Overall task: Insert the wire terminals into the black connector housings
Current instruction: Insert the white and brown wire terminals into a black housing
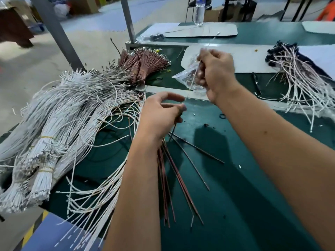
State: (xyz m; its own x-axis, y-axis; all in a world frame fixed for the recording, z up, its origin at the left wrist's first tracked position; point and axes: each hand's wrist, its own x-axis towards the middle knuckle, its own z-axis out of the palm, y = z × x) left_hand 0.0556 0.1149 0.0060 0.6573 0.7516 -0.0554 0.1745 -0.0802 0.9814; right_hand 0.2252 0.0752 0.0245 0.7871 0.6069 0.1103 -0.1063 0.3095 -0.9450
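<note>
My right hand (215, 73) fingers gripping a thin white wire (193, 79), left hand (161, 113) fingers pinching a dark wire (174, 127), green matte surface (235, 178).

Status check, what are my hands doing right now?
Right hand grips a white wire. Left hand pinches a brown wire. No connector housing visible in either.

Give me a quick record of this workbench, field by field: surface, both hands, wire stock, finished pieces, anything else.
surface: green bench mat
left hand: pinches a dark wire, held above the mat
right hand: grips a thin white wire, raised
white wire bundles: banded, piled at left
brown wire bundle: fanned out, far left of centre
loose brown wires: spread on the mat under the hands
finished pieces: white wires with black ends, heaped at right
clear bag: behind the right hand, contents unclear
water bottle: upright, far bench
</note>
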